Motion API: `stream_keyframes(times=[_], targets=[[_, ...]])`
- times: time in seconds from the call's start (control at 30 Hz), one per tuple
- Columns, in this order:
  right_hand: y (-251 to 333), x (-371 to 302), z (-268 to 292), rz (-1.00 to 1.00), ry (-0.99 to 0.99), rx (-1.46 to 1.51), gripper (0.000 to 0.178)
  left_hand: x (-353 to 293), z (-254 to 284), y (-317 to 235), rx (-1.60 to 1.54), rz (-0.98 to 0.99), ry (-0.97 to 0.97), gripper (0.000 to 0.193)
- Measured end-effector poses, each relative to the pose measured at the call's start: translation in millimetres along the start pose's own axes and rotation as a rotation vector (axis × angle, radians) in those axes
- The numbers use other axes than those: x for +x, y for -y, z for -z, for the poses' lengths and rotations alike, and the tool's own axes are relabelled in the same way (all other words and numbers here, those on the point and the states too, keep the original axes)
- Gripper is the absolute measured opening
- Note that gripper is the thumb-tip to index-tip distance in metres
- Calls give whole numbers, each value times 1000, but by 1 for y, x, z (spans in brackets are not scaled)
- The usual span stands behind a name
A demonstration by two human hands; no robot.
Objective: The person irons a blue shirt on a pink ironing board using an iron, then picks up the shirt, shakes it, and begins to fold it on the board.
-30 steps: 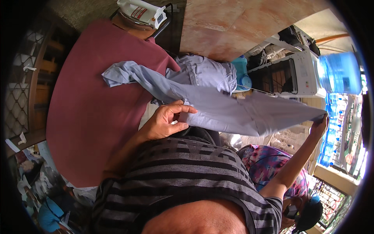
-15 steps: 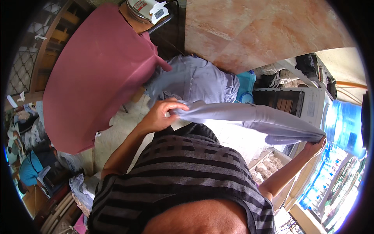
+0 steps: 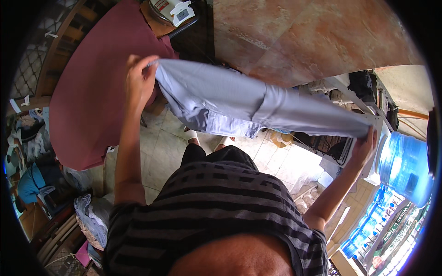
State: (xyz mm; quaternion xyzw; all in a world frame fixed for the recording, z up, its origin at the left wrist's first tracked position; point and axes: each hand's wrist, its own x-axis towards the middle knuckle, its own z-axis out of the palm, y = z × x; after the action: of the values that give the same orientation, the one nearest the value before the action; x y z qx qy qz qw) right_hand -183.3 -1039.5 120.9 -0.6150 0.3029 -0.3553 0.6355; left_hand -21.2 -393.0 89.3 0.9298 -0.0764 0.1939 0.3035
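Note:
A pale grey-blue garment (image 3: 225, 92) is stretched between my two hands in front of my body. Its upper edge is pulled nearly straight, slanting down to the right, while folds hang loose below its left half. My left hand (image 3: 140, 83) pinches one end, raised in front of the dark red cloth on the ironing board. My right hand (image 3: 366, 145) is closed on the other end, lower down beside the white appliance. The cloth's lower folds and front details are partly hidden.
The ironing board (image 3: 96, 92) stands at left, with an iron (image 3: 172, 11) at its far end. A marble-patterned tabletop (image 3: 313, 37) lies ahead. To the right are a white appliance (image 3: 375, 154) and a blue water jug (image 3: 405, 165). Piled clothes (image 3: 94, 216) sit at lower left.
My left hand has swung up and to the left with its end of the garment. My right hand has risen and shifted slightly left. The cloth has lifted and spread wider.

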Motion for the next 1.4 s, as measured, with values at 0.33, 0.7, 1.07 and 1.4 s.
stream_keyframes(times=[0.33,0.7,1.07,1.4], targets=[[-38,30,-95,-73,361,107,19,49,-55,27,-1073,329,-499,23],[-310,-94,1,-608,300,-87,13,-190,-141,103,-984,953,-555,15],[-298,-85,-43,-593,431,-290,9,-241,-234,254,-1903,1026,-344,42],[-187,20,-117,-420,609,239,13,-11,-173,171,-2013,1108,-586,45]])
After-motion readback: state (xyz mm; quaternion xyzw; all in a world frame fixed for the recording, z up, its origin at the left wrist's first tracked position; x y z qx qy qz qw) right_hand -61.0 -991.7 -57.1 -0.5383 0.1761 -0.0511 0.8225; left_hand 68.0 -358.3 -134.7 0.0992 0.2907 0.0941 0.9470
